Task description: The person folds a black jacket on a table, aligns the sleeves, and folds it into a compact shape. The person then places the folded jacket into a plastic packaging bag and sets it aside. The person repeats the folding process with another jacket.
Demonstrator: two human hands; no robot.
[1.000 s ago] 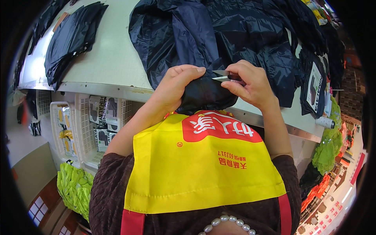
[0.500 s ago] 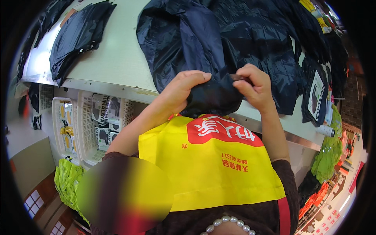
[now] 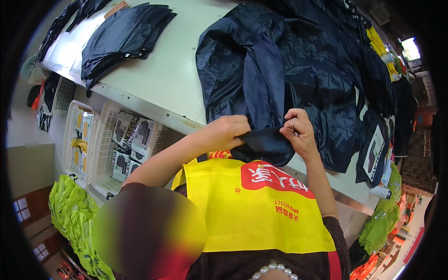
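Change: a second ago we held a small tool at the dark navy garment point(image 3: 261, 144); now it is gone from view | left hand point(image 3: 228, 133) and right hand point(image 3: 298, 133) both pinch the hem at the white table point(image 3: 158, 79) edge | packaged goods point(image 3: 130, 140) in white baskets below-left | flat pack point(image 3: 373, 154) right.

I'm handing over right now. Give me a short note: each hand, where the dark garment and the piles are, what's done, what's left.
Left hand: closed on the hem of the navy jacket at the table edge.
Right hand: pinching the same hem.
Jacket lies spread on the table, hem bunched between both hands.
Done: a stack of folded dark pieces sits far left.
Left: this jacket is unfolded; more dark garments lie to the right.
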